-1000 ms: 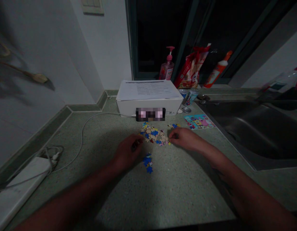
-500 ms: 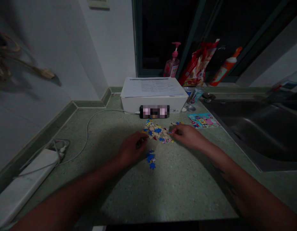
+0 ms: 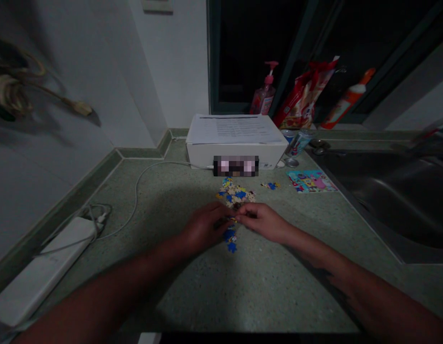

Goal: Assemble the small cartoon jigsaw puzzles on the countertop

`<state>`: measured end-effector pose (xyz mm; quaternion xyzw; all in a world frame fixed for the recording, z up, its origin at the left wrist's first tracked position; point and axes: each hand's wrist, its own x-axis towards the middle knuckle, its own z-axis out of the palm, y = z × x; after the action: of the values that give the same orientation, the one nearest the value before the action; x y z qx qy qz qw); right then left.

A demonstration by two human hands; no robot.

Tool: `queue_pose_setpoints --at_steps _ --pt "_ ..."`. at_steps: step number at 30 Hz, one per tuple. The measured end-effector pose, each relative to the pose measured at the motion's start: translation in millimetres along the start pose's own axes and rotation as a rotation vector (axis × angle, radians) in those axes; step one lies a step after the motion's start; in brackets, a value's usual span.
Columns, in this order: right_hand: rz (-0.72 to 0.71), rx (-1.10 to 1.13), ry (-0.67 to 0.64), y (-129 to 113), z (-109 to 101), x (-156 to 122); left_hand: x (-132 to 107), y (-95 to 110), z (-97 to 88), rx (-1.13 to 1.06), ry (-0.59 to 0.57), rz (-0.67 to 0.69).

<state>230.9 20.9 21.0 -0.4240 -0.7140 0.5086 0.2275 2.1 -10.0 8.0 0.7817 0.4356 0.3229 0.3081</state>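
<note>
A loose heap of jigsaw pieces (image 3: 235, 193) lies on the green speckled counter (image 3: 264, 286). A small joined cluster of blue pieces (image 3: 230, 240) sits just nearer me. My left hand (image 3: 203, 228) and my right hand (image 3: 264, 222) meet fingertip to fingertip over the gap between heap and cluster. Both are pinched closed on a small piece between them; in the dim light I cannot make out which hand bears it. A few stray pieces (image 3: 270, 185) lie to the right of the heap.
A white box (image 3: 235, 143) with a printed sheet on top stands behind the heap. A colourful picture card (image 3: 312, 181) lies by the steel sink (image 3: 393, 191). Bottles and a red bag stand on the sill. A power strip (image 3: 42, 272) and cable lie at left.
Both hands have drawn together from either side of the heap and now meet near the blue cluster. The view has shifted slightly left.
</note>
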Motion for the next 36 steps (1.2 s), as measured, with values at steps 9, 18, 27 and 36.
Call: queue_pose_setpoints --at_steps 9,18,27,36 --pt "0.002 0.017 0.054 -0.3 -8.8 0.4 3.1 -0.7 0.1 -0.031 0.047 -0.081" --pt "-0.316 -0.437 0.117 0.7 -4.9 -7.2 5.1 -2.2 0.0 0.004 0.057 -0.058" --pt "-0.097 -0.687 0.390 12.2 -53.8 0.8 3.6 2.8 -1.3 0.004 0.083 -0.088" --pt "0.252 -0.907 0.490 33.2 -101.0 0.8 2.5 -2.9 1.2 0.013 0.084 -0.027"
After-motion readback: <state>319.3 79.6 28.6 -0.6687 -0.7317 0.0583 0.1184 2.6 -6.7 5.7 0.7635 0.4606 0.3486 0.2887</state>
